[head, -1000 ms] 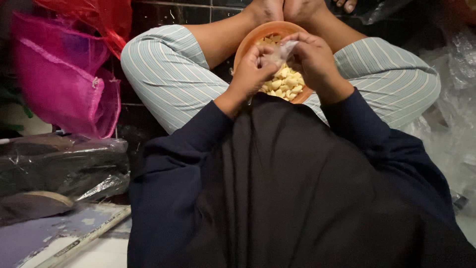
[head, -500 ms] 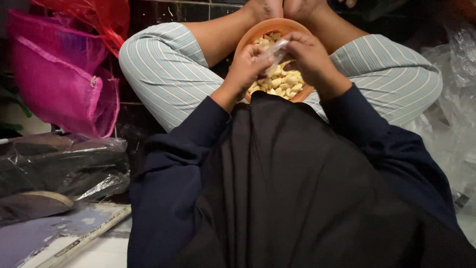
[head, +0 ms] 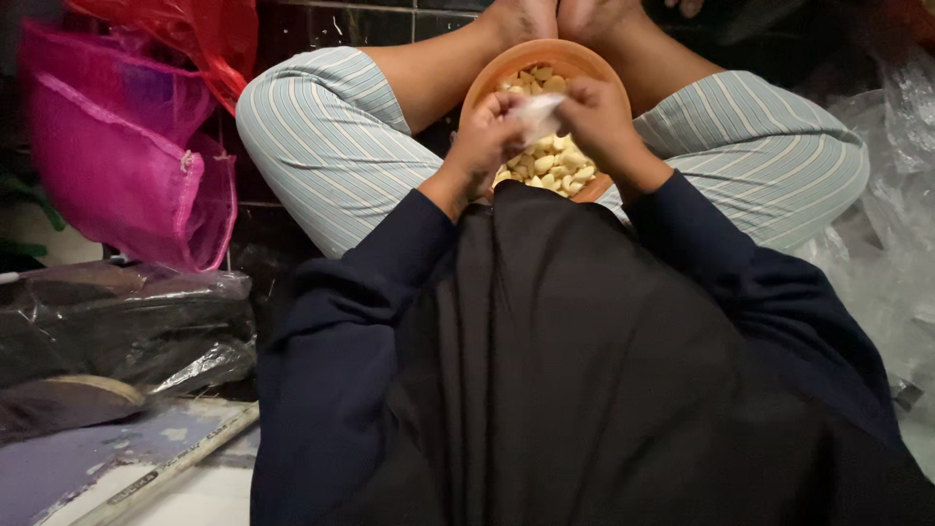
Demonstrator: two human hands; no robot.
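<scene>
Floor tiles (head: 292,29), dark and glossy, run under everything, and a pink mesh bag (head: 117,156) slumps at the far left beneath a red mesh bag (head: 185,24). Below them lies a black plastic bag (head: 117,321), then a pale board (head: 127,468) in the lower corner. Toward the middle, the person sits cross-legged in striped trousers (head: 321,127), with an orange bowl (head: 487,83) set between the shins and filled with pale peeled cloves (head: 550,161). Over the bowl the left hand (head: 487,141) and the right hand (head: 599,122) meet, fingers of both curled and pinched on a small whitish piece (head: 538,112); just what it is cannot be made out. Crumpled clear plastic (head: 896,224) heaps along the right edge.
</scene>
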